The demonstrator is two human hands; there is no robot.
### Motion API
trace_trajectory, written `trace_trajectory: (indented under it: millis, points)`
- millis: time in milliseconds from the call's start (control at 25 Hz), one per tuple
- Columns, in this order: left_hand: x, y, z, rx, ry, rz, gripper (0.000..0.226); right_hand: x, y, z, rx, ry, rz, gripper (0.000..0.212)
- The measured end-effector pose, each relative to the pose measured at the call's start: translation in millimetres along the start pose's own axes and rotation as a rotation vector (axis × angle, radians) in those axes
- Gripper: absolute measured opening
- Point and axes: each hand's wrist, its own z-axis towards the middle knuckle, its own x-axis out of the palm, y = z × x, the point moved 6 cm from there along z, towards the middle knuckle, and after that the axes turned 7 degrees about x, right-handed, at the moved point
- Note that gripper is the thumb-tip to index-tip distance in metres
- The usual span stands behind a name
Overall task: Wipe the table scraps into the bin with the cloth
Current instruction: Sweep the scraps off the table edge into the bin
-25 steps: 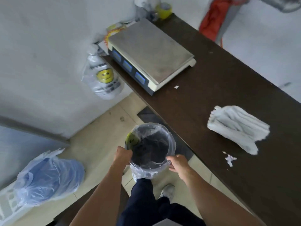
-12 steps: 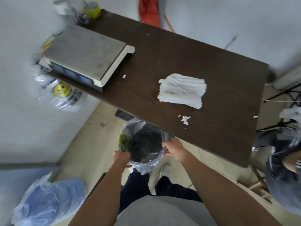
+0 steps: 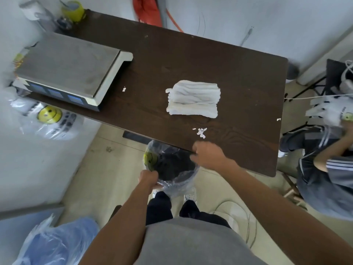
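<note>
The left hand (image 3: pixel 148 177) gripped the bin (image 3: pixel 172 165) by its clear liner at the near rim, its far side hidden under the table (image 3: pixel 238 73) edge. The right hand (image 3: pixel 207 156) was curled at that edge; if it held sth. I could not tell. The cloth (image 3: pixel 193 99) lay folded mid-table, scraps (image 3: pixel 200 131) between it & the bin. Print on the smiley bag (image 3: pixel 49 115) was too blurred to read.

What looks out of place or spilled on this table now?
White scraps lie scattered on the dark table: a small cluster near the front edge, in front of the cloth, one scrap beside the scale, and one near the right edge. Nothing looks damaged.
</note>
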Motion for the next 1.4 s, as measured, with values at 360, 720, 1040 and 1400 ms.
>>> trace_trajectory:
  millis: [360,720,1040,1400]
  points:
    - [7.6,-25.2,13.2,0.037,0.082,0.067,0.019,-94.2,42.6,72.3,-0.254,-0.388,-0.361,0.072]
    - [3.3,-46.0,30.0,0.049,0.154,0.088,0.022,-104.2,40.9,134.2,-0.169,-0.319,-0.517,0.113]
    - [4.4,-59.1,42.1,0.086,0.191,0.094,0.007,-111.6,38.5,156.3,-0.093,-0.267,-0.532,0.136]
    - [6.2,-67.1,39.9,0.142,0.161,0.208,0.005,-111.0,44.6,149.5,-0.189,-0.297,-0.509,0.124]
